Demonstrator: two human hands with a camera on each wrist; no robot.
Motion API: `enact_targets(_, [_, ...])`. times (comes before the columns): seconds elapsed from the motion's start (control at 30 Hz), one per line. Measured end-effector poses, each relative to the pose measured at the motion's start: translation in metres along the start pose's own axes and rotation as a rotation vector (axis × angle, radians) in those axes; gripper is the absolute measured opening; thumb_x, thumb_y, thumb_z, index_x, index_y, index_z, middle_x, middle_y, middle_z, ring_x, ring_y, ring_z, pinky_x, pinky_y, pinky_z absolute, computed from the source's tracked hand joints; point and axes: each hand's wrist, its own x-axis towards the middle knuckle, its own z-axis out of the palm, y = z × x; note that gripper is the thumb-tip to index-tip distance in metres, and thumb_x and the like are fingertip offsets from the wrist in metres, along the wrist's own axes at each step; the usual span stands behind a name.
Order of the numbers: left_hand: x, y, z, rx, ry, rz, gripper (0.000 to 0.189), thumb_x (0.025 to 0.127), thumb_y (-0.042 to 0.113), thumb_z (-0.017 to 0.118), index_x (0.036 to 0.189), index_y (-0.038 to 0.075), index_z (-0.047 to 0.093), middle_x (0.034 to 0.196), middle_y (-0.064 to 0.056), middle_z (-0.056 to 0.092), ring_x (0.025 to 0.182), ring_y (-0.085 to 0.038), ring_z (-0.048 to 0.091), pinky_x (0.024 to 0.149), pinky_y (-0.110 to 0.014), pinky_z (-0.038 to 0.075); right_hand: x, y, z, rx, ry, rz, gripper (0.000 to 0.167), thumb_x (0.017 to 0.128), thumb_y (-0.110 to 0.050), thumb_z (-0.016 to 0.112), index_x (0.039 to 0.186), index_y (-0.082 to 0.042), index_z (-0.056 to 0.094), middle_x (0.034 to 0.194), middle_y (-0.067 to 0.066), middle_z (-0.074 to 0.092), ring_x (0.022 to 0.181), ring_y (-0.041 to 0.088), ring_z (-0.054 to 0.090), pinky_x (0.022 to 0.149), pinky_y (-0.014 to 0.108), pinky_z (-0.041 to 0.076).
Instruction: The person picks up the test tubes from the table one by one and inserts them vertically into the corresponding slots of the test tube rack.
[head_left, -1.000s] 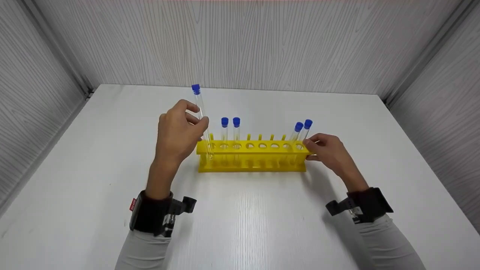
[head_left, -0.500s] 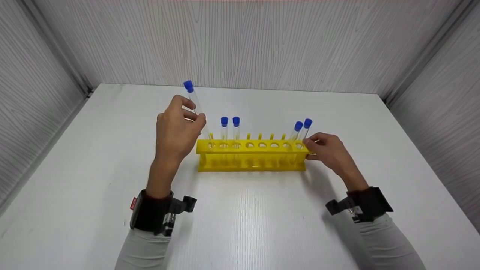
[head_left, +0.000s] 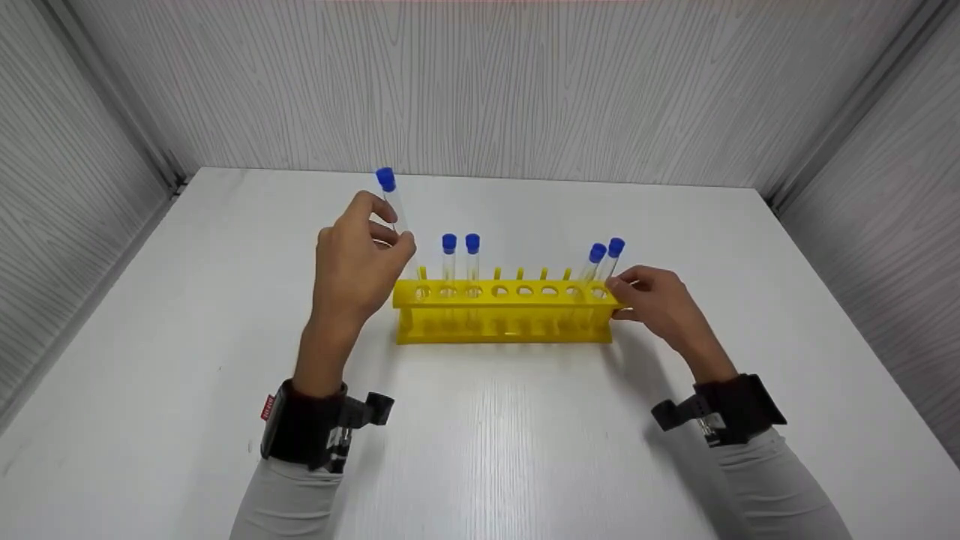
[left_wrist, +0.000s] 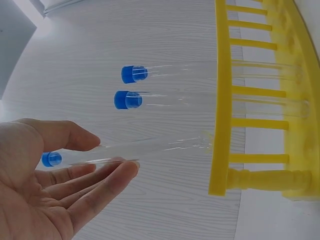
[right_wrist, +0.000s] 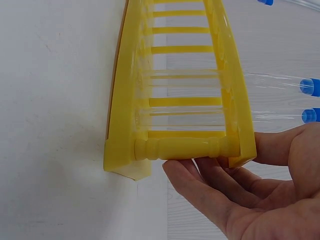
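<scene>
My left hand point(head_left: 356, 262) pinches a clear test tube point(left_wrist: 145, 149) with a blue cap point(head_left: 385, 178), between thumb and fingers. The tube leans a little to the left, its bottom end close to the leftmost hole of the yellow test tube rack point(head_left: 506, 298). Whether that end is inside the hole or just at its rim, I cannot tell. My right hand point(head_left: 652, 300) grips the rack's right end, with the thumb by the top plate and fingertips point(right_wrist: 180, 175) near the end post point(right_wrist: 182, 148).
Two capped tubes point(head_left: 448, 259) point(head_left: 472, 259) stand upright in holes on the rack's left side. Another two capped tubes point(head_left: 592, 264) point(head_left: 611, 259) lean to the right at its right end. The rack stands on a white table point(head_left: 480, 435), with wood-grain panels point(head_left: 480, 90) behind and at both sides.
The held tube first rose and tilted left with my left hand, then came slightly back right and down, more upright. My right hand and the rack have stayed put.
</scene>
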Motion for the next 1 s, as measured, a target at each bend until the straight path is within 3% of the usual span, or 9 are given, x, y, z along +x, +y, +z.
enact_targets(0.5, [0.000, -0.001, 0.004, 0.017, -0.016, -0.001, 0.020, 0.093, 0.013, 0.066, 0.111, 0.005, 0.061, 0.105, -0.012, 0.074, 0.098, -0.025, 0.073, 0.090, -0.040, 0.059, -0.001, 0.000, 0.000, 0.015, -0.002, 0.000, 0.044, 0.104, -0.039, 0.055, 0.126, -0.001, 0.060, 0.131, 0.019, 0.061, 0.116, 0.030, 0.065, 0.095, 0.036, 0.057])
enact_targets(0.8, [0.001, -0.004, 0.009, 0.017, -0.043, 0.012, 0.027, 0.092, 0.009, 0.066, 0.119, 0.005, 0.062, 0.104, -0.013, 0.076, 0.096, -0.026, 0.073, 0.089, -0.040, 0.059, 0.000, 0.000, 0.000, 0.008, -0.003, 0.012, 0.045, 0.104, -0.040, 0.055, 0.128, -0.002, 0.060, 0.132, 0.019, 0.060, 0.115, 0.031, 0.065, 0.096, 0.037, 0.056])
enact_targets(1.0, [0.001, -0.004, 0.012, 0.039, -0.053, 0.026, 0.023, 0.091, 0.006, 0.068, 0.113, 0.001, 0.064, 0.104, -0.015, 0.075, 0.096, -0.027, 0.073, 0.088, -0.040, 0.059, 0.000, 0.000, 0.000, 0.016, 0.001, 0.007, 0.042, 0.105, -0.036, 0.054, 0.126, -0.001, 0.060, 0.130, 0.019, 0.061, 0.115, 0.030, 0.065, 0.095, 0.036, 0.056])
